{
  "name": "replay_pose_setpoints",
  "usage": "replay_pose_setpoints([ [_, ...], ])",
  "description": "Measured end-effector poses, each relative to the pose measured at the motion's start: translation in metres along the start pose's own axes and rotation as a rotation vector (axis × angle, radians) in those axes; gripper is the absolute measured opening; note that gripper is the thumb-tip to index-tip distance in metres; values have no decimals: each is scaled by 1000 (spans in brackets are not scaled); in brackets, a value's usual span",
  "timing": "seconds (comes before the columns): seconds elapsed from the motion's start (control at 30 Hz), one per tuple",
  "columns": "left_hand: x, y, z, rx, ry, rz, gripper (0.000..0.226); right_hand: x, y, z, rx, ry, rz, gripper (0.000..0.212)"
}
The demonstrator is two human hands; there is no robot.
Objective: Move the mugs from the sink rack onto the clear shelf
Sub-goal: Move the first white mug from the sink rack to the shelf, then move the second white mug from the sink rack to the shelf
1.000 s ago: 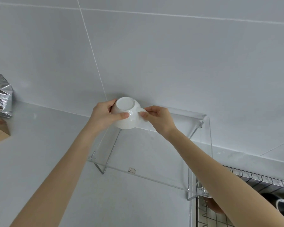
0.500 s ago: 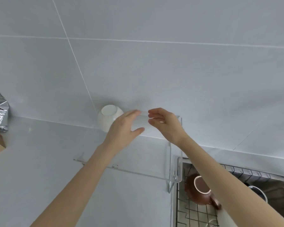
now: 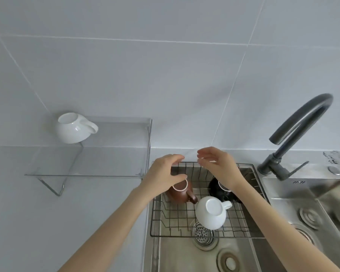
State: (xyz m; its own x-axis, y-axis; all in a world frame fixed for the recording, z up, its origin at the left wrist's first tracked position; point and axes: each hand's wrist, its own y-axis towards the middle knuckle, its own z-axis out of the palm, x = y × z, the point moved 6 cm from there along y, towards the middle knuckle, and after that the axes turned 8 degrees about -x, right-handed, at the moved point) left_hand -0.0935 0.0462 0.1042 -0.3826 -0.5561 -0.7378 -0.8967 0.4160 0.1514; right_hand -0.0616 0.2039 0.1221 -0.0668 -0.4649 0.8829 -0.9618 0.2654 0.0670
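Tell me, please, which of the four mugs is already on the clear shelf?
The white mug at the back left corner of the clear shelf, upside down. The brown mug, black mug and second white mug sit in the sink rack.

Black mug (image 3: 216, 190) mostly hidden behind right hand (image 3: 220, 167); brown mug (image 3: 182, 193) partly behind left hand (image 3: 163, 173).

Two bare forearms, left hand (image 3: 163, 173) and right hand (image 3: 219, 166) ungloved, no sleeves, rings, watch or bracelets in sight, slender fingers (image 3: 205, 152)
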Motion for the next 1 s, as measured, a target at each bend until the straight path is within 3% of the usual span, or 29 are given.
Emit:
replay_pose_setpoints([
  [0.27,26,-26,101,241,92,-180,30,-144,-52,-42,118,-380,281,24],
  [0.47,46,-39,157,386,182,-365,65,-189,-51,-39,244,-541,262,25],
  [0.63,48,-44,177,364,128,-442,70,-204,-41,-20,334,-544,166,36],
  [1.0,54,-43,194,267,41,-471,89,-215,-29,-10,356,-693,-13,27],
])
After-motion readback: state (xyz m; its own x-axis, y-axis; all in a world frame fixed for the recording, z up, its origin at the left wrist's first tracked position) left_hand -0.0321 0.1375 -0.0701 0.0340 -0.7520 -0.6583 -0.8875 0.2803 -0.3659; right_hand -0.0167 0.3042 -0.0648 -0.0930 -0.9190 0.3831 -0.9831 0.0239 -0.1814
